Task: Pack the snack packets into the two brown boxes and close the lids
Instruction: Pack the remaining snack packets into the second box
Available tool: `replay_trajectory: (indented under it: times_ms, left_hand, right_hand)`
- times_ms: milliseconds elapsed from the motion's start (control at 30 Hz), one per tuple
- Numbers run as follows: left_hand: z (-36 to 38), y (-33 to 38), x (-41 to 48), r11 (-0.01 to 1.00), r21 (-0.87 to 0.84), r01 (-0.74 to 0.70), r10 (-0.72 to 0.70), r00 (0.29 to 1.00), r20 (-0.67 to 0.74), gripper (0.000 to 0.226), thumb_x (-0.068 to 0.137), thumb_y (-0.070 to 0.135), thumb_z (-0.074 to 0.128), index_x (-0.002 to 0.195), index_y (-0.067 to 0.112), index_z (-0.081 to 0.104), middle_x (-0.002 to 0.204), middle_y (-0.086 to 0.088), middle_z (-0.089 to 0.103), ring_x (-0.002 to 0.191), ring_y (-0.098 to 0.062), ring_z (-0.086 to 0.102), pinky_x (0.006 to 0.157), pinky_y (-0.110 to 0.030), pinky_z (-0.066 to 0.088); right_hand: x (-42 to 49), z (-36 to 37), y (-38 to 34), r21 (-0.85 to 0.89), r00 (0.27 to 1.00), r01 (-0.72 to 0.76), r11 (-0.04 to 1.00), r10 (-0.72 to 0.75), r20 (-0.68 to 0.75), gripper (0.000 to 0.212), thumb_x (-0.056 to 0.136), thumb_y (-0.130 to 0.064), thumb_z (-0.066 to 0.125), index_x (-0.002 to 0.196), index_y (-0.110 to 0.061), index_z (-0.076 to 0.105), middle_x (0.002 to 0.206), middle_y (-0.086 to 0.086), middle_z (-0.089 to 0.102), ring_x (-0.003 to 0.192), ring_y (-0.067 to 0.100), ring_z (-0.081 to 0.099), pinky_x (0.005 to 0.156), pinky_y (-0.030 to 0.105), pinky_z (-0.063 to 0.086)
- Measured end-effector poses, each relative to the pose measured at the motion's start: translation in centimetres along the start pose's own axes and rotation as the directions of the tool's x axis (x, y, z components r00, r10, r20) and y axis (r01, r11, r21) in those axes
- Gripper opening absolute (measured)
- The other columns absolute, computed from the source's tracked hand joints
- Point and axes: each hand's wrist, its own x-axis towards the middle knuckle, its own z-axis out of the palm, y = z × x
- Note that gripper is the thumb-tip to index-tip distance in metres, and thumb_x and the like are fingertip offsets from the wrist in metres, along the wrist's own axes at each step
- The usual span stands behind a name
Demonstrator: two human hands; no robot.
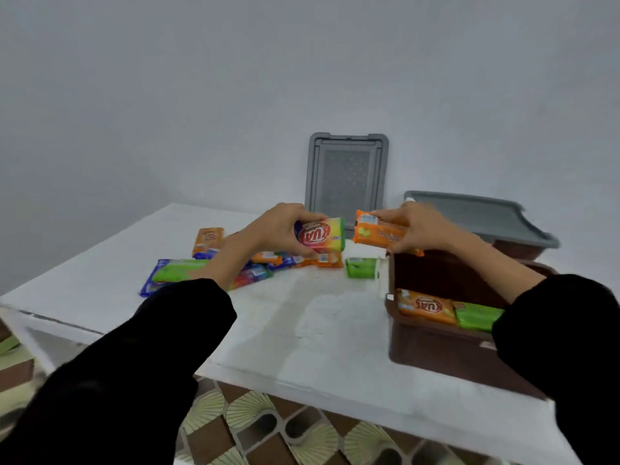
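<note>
My left hand (278, 228) grips a multicoloured snack packet (322, 235) above the pile of loose packets (214, 268) on the white table (302, 330). My right hand (419, 229) holds an orange packet (379, 233) just beyond the far rim of the near brown box (443, 347). That box is open, with an orange packet (426, 307) and a green packet (476, 317) lying inside. A second brown box (516, 251) stands behind it with a grey lid (476, 213) on top. A single green packet (360, 267) lies left of the open box.
Another grey lid (347, 177) leans upright against the wall at the back of the table. The table's near edge runs diagonally, with patterned floor (268, 427) below it. Black sleeves cover both forearms.
</note>
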Motion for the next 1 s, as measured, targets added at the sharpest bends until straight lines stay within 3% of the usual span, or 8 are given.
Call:
replay_trajectory:
  times_ms: [167, 267, 400, 533, 667, 833, 1000]
  left_hand:
    - [4.1, 8.7, 5.4, 0.984, 0.030, -0.178, 0.174, 0.978, 0.116, 0.076, 0.068, 0.046, 0.077, 0.135, 0.024, 0.047, 0.112, -0.003, 0.060, 0.100, -0.017, 0.055, 0.085, -0.030, 0.048]
    - [6.6, 12.6, 7.6, 0.972, 0.062, -0.227, 0.213, 0.961, 0.179, 0.076, 0.071, 0.047, 0.074, 0.136, 0.024, 0.045, 0.116, -0.003, 0.060, 0.102, -0.018, 0.056, 0.086, -0.030, 0.047]
    - [10.4, 14.9, 10.5, 0.962, 0.178, -0.207, 0.155, 0.951, 0.268, 0.077, 0.069, 0.047, 0.075, 0.136, 0.023, 0.046, 0.122, -0.001, 0.061, 0.108, -0.020, 0.057, 0.090, -0.032, 0.048]
    - [13.6, 15.1, 12.3, 0.934, 0.314, -0.172, 0.044, 0.926, 0.374, 0.078, 0.065, 0.040, 0.079, 0.135, 0.021, 0.049, 0.126, -0.004, 0.060, 0.113, -0.023, 0.056, 0.095, -0.033, 0.045]
    - [16.3, 14.6, 12.9, 0.922, 0.350, -0.162, -0.017, 0.890, 0.456, 0.076, 0.068, 0.041, 0.078, 0.135, 0.019, 0.048, 0.129, -0.005, 0.058, 0.114, -0.022, 0.056, 0.097, -0.034, 0.046]
    - [17.1, 15.2, 13.1, 0.910, 0.353, -0.219, 0.014, 0.865, 0.501, 0.074, 0.072, 0.043, 0.074, 0.135, 0.017, 0.046, 0.126, -0.006, 0.059, 0.112, -0.023, 0.057, 0.093, -0.033, 0.047]
    - [18.5, 15.7, 12.9, 0.870, 0.386, -0.307, 0.082, 0.862, 0.501, 0.066, 0.074, 0.042, 0.073, 0.129, 0.013, 0.051, 0.123, -0.010, 0.057, 0.110, -0.027, 0.057, 0.092, -0.037, 0.047]
  right_hand:
    - [-6.8, -1.0, 6.7, -0.013, 0.983, -0.171, 0.985, 0.172, 0.068, 0.074, 0.068, -0.027, 0.078, 0.136, -0.028, 0.047, 0.122, 0.006, 0.064, 0.109, 0.023, 0.059, 0.072, 0.021, 0.032]
    - [-9.6, -0.2, 9.9, -0.009, 0.964, -0.237, 0.971, 0.236, 0.125, 0.077, 0.066, -0.029, 0.078, 0.136, -0.033, 0.045, 0.126, 0.004, 0.062, 0.110, 0.020, 0.058, 0.080, 0.024, 0.040]
    - [-11.4, 1.7, 12.7, -0.111, 0.942, -0.273, 0.956, 0.289, 0.169, 0.075, 0.071, -0.028, 0.075, 0.138, -0.032, 0.043, 0.126, 0.005, 0.061, 0.115, 0.022, 0.054, 0.081, 0.022, 0.035]
    - [-11.8, 3.6, 14.1, -0.157, 0.914, -0.302, 0.940, 0.333, 0.233, 0.079, 0.072, -0.028, 0.076, 0.141, -0.031, 0.039, 0.128, 0.010, 0.054, 0.121, 0.026, 0.046, 0.096, 0.029, 0.037]
    - [-11.9, 5.1, 14.4, -0.199, 0.917, -0.260, 0.945, 0.306, 0.255, 0.080, 0.073, -0.028, 0.074, 0.143, -0.032, 0.034, 0.108, 0.006, 0.047, 0.113, 0.025, 0.047, 0.096, 0.028, 0.037]
    - [-11.0, 6.3, 15.0, -0.204, 0.899, -0.229, 0.952, 0.288, 0.331, 0.079, 0.076, -0.031, 0.072, 0.143, -0.033, 0.031, 0.125, 0.009, 0.047, 0.115, 0.024, 0.046, 0.098, 0.030, 0.037]
    - [-10.8, 7.0, 15.3, -0.186, 0.872, -0.224, 0.957, 0.282, 0.400, 0.076, 0.080, -0.029, 0.069, 0.144, -0.036, 0.028, 0.122, 0.009, 0.042, 0.118, 0.026, 0.045, 0.099, 0.031, 0.038]
